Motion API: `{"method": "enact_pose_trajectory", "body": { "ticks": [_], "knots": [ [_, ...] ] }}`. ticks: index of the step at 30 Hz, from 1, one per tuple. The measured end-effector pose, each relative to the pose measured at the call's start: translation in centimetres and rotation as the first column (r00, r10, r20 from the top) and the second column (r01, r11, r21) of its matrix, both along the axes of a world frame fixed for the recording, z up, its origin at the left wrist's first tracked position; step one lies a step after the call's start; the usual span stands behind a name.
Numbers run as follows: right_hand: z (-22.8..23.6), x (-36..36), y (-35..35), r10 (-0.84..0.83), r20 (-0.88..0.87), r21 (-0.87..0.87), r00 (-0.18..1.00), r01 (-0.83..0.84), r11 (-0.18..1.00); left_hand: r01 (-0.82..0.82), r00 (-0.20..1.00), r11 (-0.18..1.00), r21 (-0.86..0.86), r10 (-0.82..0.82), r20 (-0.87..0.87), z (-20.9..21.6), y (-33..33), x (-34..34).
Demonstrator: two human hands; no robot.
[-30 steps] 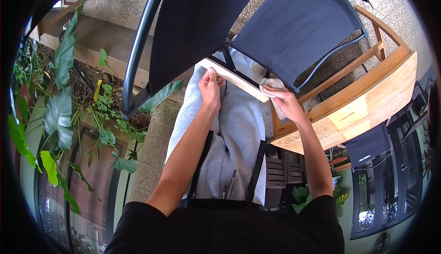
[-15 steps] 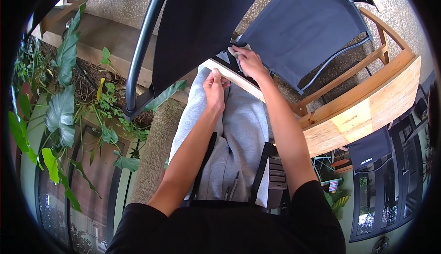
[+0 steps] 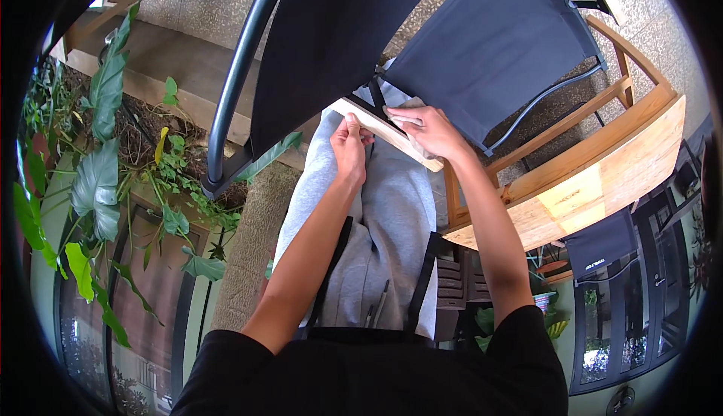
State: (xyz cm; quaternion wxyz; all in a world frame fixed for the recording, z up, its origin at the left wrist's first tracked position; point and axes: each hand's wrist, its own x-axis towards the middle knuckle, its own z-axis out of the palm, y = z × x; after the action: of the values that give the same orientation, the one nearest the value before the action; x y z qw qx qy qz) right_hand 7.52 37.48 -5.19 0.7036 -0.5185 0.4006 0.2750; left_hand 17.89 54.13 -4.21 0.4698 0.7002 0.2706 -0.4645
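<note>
A pale wooden strip [image 3: 382, 128] lies slantwise above my lap, its left end farther from me than its right. My left hand [image 3: 349, 145] grips it near the left end, thumb on the face turned to me and fingers folded behind. Pinched in my right hand [image 3: 440, 134] is a folded beige piece [image 3: 407, 120], cloth or abrasive sheet, I cannot tell which. It rests against the strip toward the right end. My right fingers partly cover both. Beneath the strip are grey trousers [image 3: 388, 190] and a black strap.
Ahead stand dark fabric chairs, one [image 3: 331, 39] with a metal tube frame [image 3: 242, 66], another [image 3: 493, 47] to its right. At the right is a wooden table [image 3: 587, 190] with a curved-looking edge. Leafy plants [image 3: 98, 190] and a stone ledge [image 3: 256, 235] lie left.
My right hand has slid along the wooden strip toward its right end and nearer me, carrying the folded beige piece. My left hand keeps its hold at the left end.
</note>
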Motion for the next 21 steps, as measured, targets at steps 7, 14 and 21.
{"method": "enact_pose_trajectory", "body": {
  "ticks": [7, 14, 21],
  "knots": [
    [-2.1, 2.8, 1.6, 0.17, -0.108, -0.381, 0.98, -0.198, 0.903, -0.005, 1.0, 1.0, 0.003, 0.005, -0.003, 0.0, -0.1, -0.1],
    [-5.7, 5.9, 2.8, 0.196, -0.244, -0.483, 0.95, -0.294, 0.825, -0.021, 1.0, 1.0, 0.014, 0.021, 0.009, 0.0, -0.7, -0.2],
    [-6.4, 5.3, 3.4, 0.06, -0.25, -0.441, 0.966, -0.169, 0.881, -0.005, 1.0, 1.0, 0.027, 0.005, -0.002, 0.1, -0.3, -0.1]
  ]
}}
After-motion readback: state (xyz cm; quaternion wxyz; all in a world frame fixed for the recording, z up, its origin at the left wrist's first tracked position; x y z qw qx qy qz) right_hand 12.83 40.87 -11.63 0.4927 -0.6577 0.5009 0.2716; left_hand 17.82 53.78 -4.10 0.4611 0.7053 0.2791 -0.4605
